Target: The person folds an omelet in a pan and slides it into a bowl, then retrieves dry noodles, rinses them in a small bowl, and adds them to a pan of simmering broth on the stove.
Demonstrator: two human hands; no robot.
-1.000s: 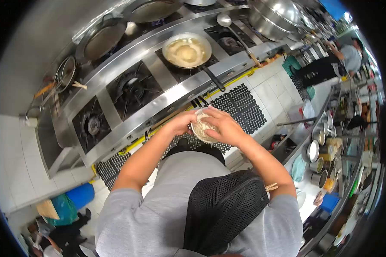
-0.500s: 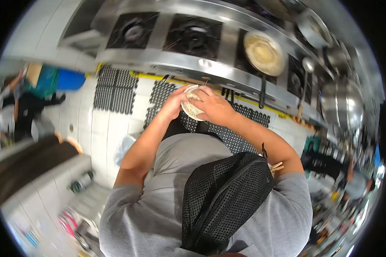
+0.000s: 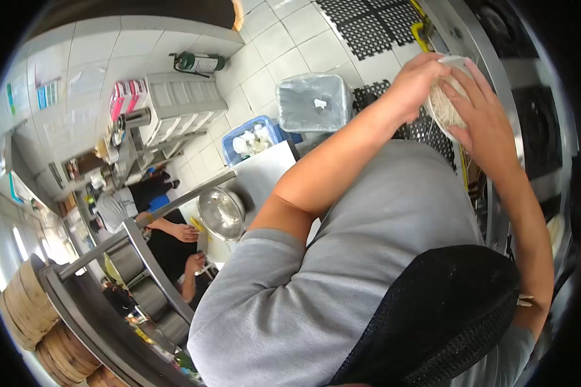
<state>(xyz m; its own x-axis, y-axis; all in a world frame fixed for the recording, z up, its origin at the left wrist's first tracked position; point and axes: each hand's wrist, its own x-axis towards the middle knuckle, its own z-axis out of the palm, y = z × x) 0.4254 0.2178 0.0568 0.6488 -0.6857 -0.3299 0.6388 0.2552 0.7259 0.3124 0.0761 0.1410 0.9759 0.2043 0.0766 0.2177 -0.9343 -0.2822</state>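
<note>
- A black mesh item [image 3: 432,309] lies nearest, against the grey shirt [image 3: 381,206].
- Left hand [image 3: 414,87]: grip closed on a white bowl [image 3: 456,61], held out before the body.
- Right hand [image 3: 487,119]: fingers spread over pale strands [image 3: 443,106], seemingly noodles, inside the bowl; how tight this grip is, I cannot tell.
- Worktop [image 3: 265,171] carrying a metal bowl [image 3: 208,216].
- Co-worker's hand [image 3: 186,233] near that.
- Green extinguisher [image 3: 193,62], farther off.

I'm looking into a commercial kitchen: a steel stove [image 3: 537,71] with dark burners [image 3: 537,116] runs just beside the right-hand grip [image 3: 487,121]. Well apart from that grip, I make out a steel bowl [image 3: 221,214] on a bench [image 3: 268,173], plus bamboo steamers [image 3: 23,303].
</note>
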